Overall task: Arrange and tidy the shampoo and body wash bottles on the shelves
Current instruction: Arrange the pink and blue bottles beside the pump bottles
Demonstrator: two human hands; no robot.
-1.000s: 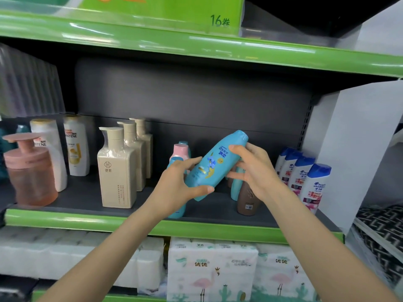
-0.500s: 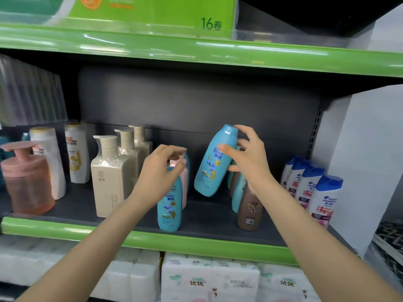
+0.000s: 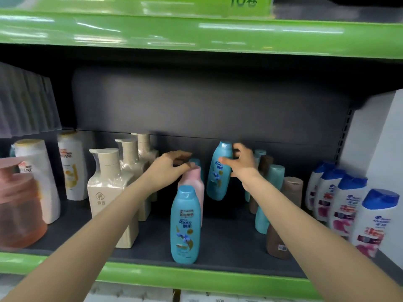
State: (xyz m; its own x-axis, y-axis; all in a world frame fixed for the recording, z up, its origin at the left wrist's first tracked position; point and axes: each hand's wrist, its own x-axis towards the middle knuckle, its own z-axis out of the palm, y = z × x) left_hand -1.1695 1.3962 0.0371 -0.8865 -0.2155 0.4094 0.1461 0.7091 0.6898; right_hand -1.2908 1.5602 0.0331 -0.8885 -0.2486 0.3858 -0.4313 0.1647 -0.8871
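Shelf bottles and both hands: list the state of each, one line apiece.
Held blue bottle: tilted, gripped by right hand, seemingly off the shelf.
Front blue bottle: upright at shelf edge.
Pink bottle: upright, left hand at its cap.
Beige pump bottles: upright, in a row.
Blue-capped white bottles: upright, in a row.

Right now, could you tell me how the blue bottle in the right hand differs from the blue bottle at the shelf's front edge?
The held blue bottle is tilted, lifted and gripped near its cap by the right hand; the front blue bottle stands upright and untouched. The held one is farther back, the front one by the shelf lip. Both share colour, shape and Rejoice label.
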